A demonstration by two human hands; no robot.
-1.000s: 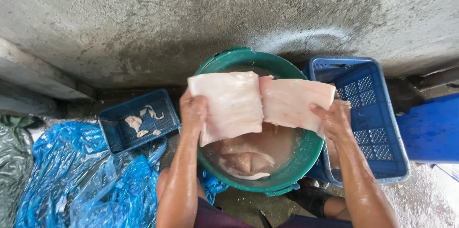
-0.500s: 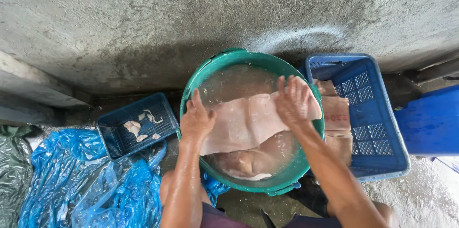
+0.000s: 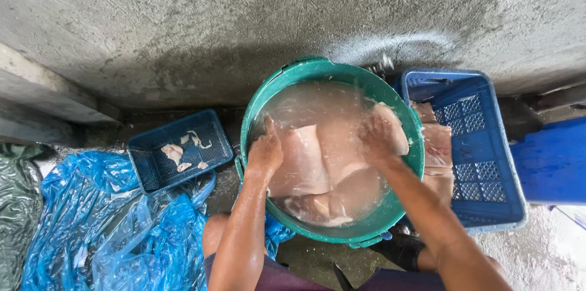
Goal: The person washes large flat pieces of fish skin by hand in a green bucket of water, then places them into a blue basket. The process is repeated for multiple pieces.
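Wet concrete floor (image 3: pixel 183 28); green tub (image 3: pixel 268 101), hands (image 3: pixel 265 153) in water.

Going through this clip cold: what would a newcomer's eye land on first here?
The round green plastic tub of cloudy water at centre, where the left hand and right hand press a pale slab of raw meat under the surface. To its right stands a blue plastic crate; crumpled blue plastic sheeting lies lower left.
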